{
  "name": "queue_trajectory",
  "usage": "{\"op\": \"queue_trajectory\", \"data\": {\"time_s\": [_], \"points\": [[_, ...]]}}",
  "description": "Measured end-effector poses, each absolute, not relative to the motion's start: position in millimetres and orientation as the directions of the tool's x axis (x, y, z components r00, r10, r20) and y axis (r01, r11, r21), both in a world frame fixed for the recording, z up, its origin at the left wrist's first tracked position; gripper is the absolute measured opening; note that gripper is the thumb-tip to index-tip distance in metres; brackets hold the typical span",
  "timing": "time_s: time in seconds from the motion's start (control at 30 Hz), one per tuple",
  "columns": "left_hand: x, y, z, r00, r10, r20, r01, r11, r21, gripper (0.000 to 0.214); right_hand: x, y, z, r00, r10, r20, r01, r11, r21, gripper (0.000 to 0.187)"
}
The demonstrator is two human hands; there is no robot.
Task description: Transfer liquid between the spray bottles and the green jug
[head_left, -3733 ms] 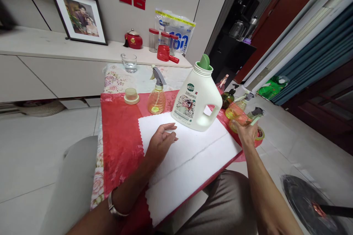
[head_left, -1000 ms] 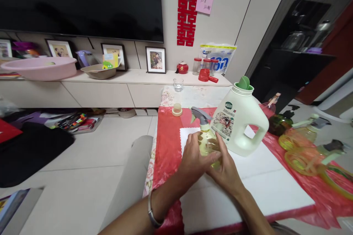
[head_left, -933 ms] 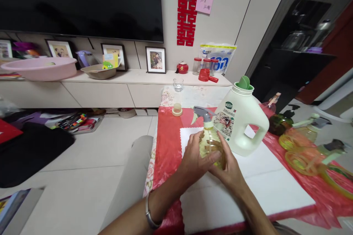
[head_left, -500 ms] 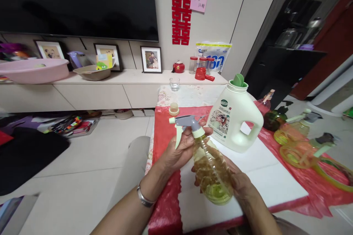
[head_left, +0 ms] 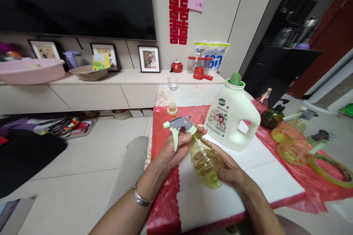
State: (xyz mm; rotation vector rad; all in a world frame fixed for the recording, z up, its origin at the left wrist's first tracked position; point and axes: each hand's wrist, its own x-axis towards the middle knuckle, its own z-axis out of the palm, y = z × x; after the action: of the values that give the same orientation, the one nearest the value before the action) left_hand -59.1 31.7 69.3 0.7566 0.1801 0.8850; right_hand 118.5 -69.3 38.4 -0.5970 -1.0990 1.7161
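Observation:
A clear yellowish spray bottle is lifted off the table and tilted, its grey and green trigger head pointing left. My left hand is closed round the bottle's neck just under the trigger head. My right hand cups the round body from below and behind. A big white detergent jug with a green cap in its open mouth stands upright just behind the bottle, on a white cloth over a red sheet.
Several more spray bottles lie at the table's right end. A small cream cap and a glass sit at the far end. A low cabinet runs along the wall. Clutter lies on the floor, left.
Both hands closed on the spray bottle on the table, lifted it and tipped it with the head to the left. Earlier my right hand was at the bottles on the right.

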Motion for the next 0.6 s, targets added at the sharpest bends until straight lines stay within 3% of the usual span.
{"op": "queue_trajectory", "data": {"time_s": [0.2,0.33,0.47,0.6], "points": [[-58,49,79,0.491,0.871,0.0,-0.668,0.377,0.641,0.028,138,-75,37,-0.305,0.949,-0.084,-0.148,-0.134,-0.98,0.094],[-63,78,81,0.316,0.943,-0.103,-0.752,0.316,0.578,0.017,165,-85,42,-0.308,0.939,-0.153,-0.052,-0.177,-0.983,0.092],[-62,98,69,0.161,0.962,-0.22,-0.777,0.261,0.573,0.01,193,-97,42,-0.312,0.934,-0.172,-0.103,-0.213,-0.972,0.089],[-44,99,47,0.172,0.945,-0.279,-0.733,0.312,0.604,0.009,201,-101,33,-0.219,0.974,-0.065,-0.277,-0.126,-0.953,0.094]]}}
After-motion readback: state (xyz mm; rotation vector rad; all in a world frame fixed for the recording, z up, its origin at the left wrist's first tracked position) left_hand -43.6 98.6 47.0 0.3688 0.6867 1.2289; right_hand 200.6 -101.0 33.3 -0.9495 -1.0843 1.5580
